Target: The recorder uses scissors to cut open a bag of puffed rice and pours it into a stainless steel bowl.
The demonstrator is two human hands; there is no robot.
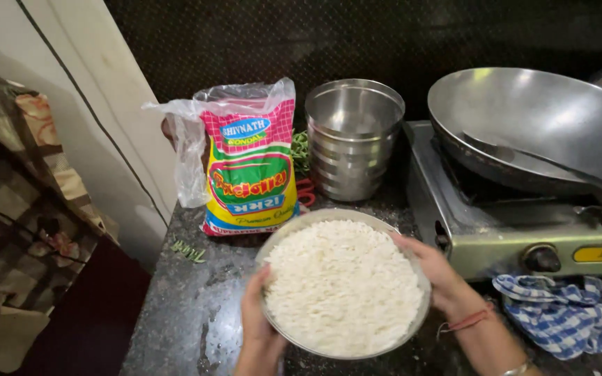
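A round steel bowl (281, 237) heaped with white puffed rice (343, 285) is held over the dark stone counter (189, 320) in the lower middle of the head view. My left hand (256, 327) grips its near left rim from below. My right hand (435, 273) grips the right rim; a red thread is tied around that wrist. Just behind the bowl stands an open plastic bag (249, 167), printed pink, green and yellow, with a clear top.
A stack of steel pots (353, 136) stands behind the bowl. To the right is a gas stove (524, 233) carrying a large steel wok (531, 118) with a spatula (538, 161) in it. A blue checked cloth (566, 313) lies at the stove's front. White door (99, 125) at left.
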